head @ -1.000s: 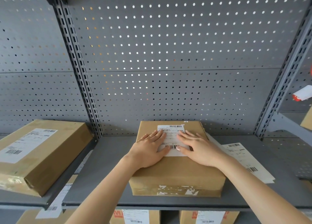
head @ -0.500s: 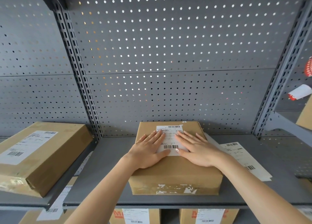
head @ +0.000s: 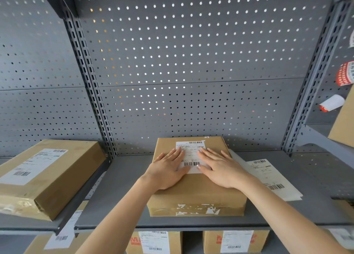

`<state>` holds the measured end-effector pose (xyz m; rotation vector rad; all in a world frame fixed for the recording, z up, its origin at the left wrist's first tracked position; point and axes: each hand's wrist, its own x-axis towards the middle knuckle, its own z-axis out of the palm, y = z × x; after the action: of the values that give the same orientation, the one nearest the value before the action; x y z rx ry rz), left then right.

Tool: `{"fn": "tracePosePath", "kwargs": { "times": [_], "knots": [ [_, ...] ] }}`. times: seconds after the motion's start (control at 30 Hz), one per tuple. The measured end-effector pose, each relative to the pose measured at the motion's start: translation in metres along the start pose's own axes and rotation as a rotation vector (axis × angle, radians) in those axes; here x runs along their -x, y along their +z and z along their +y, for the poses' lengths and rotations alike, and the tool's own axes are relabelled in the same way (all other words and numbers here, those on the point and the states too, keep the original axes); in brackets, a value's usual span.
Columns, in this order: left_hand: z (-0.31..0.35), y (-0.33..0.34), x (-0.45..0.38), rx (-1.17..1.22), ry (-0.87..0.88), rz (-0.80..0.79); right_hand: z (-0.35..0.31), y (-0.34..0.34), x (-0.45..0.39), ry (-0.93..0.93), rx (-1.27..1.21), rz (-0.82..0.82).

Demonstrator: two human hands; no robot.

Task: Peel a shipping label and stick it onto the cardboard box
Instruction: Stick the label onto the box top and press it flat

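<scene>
A brown cardboard box [head: 197, 198] stands on the grey metal shelf [head: 118, 200] in the middle. A white shipping label [head: 191, 154] with barcodes lies flat on the box's top. My left hand [head: 168, 169] rests palm down on the label's left side, fingers spread. On the label's right side lies my right hand [head: 222, 167], also flat with fingers apart. Both hands cover the label's side edges; its middle strip shows between them.
A sheet of labels [head: 272, 179] lies on the shelf right of the box. A second labelled box [head: 44, 175] sits on the left shelf. More labelled boxes [head: 155, 242] stand on the shelf below. A perforated back panel [head: 191, 72] rises behind.
Both hands stay flat on the label and have slid slightly toward me along it. The box has not moved; the view has tilted a little.
</scene>
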<state>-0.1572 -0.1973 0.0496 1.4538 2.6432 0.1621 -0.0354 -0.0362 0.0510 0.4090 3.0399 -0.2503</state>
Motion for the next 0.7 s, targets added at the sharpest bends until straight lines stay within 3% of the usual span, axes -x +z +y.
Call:
{"fn": "tracePosePath", "kwargs": {
  "times": [0.2, 0.47, 0.7],
  "knots": [
    [0.012, 0.001, 0.008, -0.016, -0.029, 0.065, -0.005, 0.003, 0.005, -0.015, 0.027, 0.075],
    [0.016, 0.007, 0.011, 0.031, -0.072, 0.045, -0.008, 0.002, 0.018, -0.053, 0.017, -0.041],
    [0.016, 0.009, 0.012, 0.025, -0.083, 0.026, -0.008, 0.002, 0.02, -0.044, -0.031, -0.039]
  ]
}}
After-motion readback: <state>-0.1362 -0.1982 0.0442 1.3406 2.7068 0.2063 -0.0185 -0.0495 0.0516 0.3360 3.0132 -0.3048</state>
